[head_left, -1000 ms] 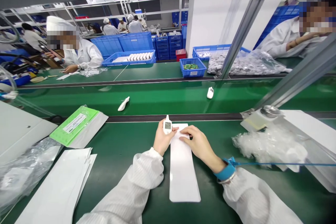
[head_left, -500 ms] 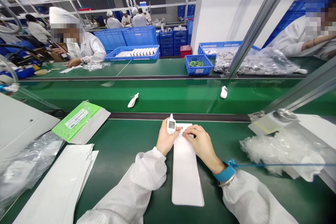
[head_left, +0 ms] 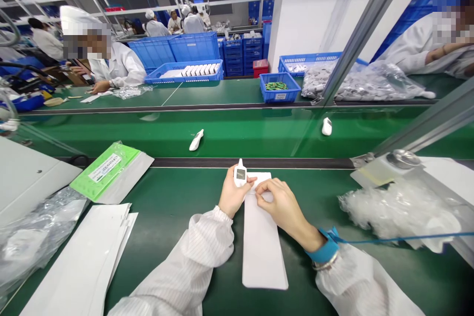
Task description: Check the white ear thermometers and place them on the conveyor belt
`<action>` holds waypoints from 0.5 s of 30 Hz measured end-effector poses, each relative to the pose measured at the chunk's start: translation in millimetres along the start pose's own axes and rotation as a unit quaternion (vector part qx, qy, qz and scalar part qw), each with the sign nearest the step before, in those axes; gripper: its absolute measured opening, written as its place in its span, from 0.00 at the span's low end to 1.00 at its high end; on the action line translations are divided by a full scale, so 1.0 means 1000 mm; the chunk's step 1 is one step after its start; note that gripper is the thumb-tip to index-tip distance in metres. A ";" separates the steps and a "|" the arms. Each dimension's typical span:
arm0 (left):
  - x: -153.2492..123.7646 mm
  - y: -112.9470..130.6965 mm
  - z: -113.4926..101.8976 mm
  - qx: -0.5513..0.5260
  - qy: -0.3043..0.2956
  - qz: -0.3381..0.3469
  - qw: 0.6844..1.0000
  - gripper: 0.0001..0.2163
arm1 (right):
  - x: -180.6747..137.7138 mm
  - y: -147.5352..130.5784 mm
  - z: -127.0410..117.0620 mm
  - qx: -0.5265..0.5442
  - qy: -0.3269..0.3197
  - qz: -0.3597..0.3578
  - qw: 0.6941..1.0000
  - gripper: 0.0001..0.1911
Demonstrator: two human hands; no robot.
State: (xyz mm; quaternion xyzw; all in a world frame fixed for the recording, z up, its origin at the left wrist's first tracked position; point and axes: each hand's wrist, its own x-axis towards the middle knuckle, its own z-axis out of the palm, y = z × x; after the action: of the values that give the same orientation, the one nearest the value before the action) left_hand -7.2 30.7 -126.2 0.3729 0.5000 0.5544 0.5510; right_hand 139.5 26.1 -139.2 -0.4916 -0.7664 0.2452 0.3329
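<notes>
My left hand (head_left: 233, 193) is shut around a white handheld electronic device (head_left: 240, 174) with a small grey screen, its tip pointing up. The device sits just above the top end of a long white flat pouch (head_left: 263, 252) lying on the green belt. My right hand (head_left: 279, 206) rests on the pouch near its top edge, with thumb and fingers pinched together on the white material. The device's lower part is hidden by my left fingers.
On the moving belt beyond lie two white devices (head_left: 196, 139). A green card in a plastic sleeve (head_left: 105, 172) and a stack of white pouches (head_left: 83, 256) are on my left. Crumpled clear plastic (head_left: 392, 215) is on my right. Co-workers and blue crates stand across the belt.
My right fingers have curled together onto the pouch's top edge. The two devices on the belt have moved to the right in view. My left hand keeps its hold.
</notes>
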 end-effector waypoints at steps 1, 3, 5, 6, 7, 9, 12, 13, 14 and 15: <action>0.000 0.000 0.000 0.001 0.000 -0.001 1.000 0.24 | -0.001 -0.001 0.000 -0.001 -0.005 0.000 1.000 0.05; 0.000 -0.001 -0.001 0.002 0.000 0.000 1.000 0.23 | -0.001 -0.003 0.000 0.000 -0.013 -0.002 1.000 0.05; 0.001 -0.001 -0.001 0.001 -0.002 0.003 1.000 0.24 | 0.001 -0.007 -0.002 0.005 -0.023 -0.011 1.000 0.04; 0.001 0.000 -0.002 -0.001 -0.005 0.006 1.000 0.24 | 0.003 -0.011 -0.005 0.008 -0.027 -0.018 0.999 0.04; 0.001 0.002 -0.001 -0.003 -0.009 0.013 1.000 0.24 | 0.004 -0.017 -0.010 0.016 -0.029 -0.025 0.999 0.05; -0.003 0.011 0.001 -0.006 -0.021 0.032 0.999 0.24 | 0.005 -0.031 -0.024 0.065 -0.035 -0.031 0.997 0.06; -0.018 0.034 0.009 -0.009 -0.068 0.048 0.996 0.29 | 0.005 -0.057 -0.052 0.168 -0.062 -0.051 0.983 0.07; -0.025 0.043 0.012 -0.010 -0.097 0.041 0.994 0.32 | 0.004 -0.064 -0.060 0.182 -0.055 -0.069 0.979 0.07; -0.033 0.051 0.016 -0.010 -0.126 0.030 0.992 0.34 | 0.003 -0.070 -0.067 0.176 -0.035 -0.091 0.979 0.07; -0.041 0.059 0.019 -0.008 -0.151 0.015 0.988 0.36 | 0.002 -0.075 -0.074 0.160 -0.004 -0.115 0.980 0.07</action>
State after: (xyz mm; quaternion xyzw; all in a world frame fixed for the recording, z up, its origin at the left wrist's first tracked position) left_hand 2.0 -0.6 -59.5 0.4557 0.4010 0.5034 0.6149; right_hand 150.0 2.3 -37.5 -0.3399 -0.7698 0.3267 0.4303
